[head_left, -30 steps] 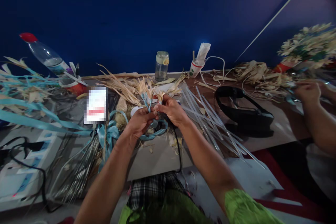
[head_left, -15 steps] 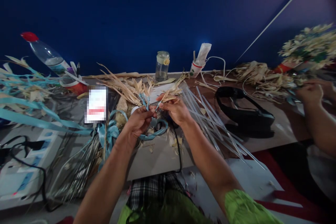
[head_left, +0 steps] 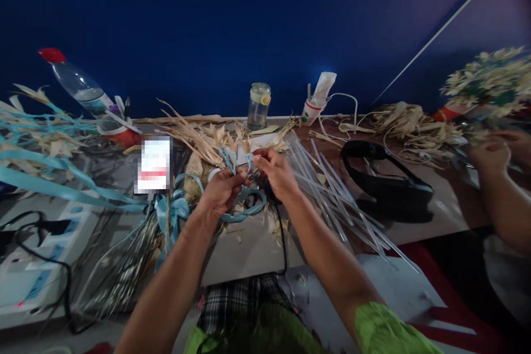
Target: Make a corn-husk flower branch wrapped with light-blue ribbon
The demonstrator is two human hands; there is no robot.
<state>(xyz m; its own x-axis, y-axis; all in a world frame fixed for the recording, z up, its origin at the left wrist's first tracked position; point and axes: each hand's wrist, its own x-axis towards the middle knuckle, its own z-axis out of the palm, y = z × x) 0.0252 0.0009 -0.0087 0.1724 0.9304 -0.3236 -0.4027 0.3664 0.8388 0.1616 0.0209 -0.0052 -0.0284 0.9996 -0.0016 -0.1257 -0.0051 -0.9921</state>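
My left hand [head_left: 223, 191] is closed in a pinch around light-blue-wrapped stems [head_left: 233, 161] of a dried husk flower spray. Pale, pointed husk petals [head_left: 219, 135] fan out above those fingers. Just to the right, my right hand [head_left: 277, 172] pinches at the upper part of another blue-wrapped stem; its fingertips partly hide what they grip. Below both hands lies a loop of light-blue ribbon [head_left: 244, 214] on the table. A tuft of fuzzy brownish material [head_left: 191, 191] sits left of my left hand.
Clear plastic sticks [head_left: 332, 188] lie to the right, beside a black strap-like device [head_left: 385, 177]. At the back stand a lidded bottle [head_left: 259, 108] and a paper cup [head_left: 312, 110]. Left are a phone [head_left: 154, 166], thin wires [head_left: 130, 265] and a power strip [head_left: 53, 254]. Another person's hands [head_left: 492, 155] work at far right.
My right hand's fingers have lifted slightly along the stem, and the husk petals that stood above them have swung out of their grip area. My left hand keeps its pinch. The view has shifted slightly.
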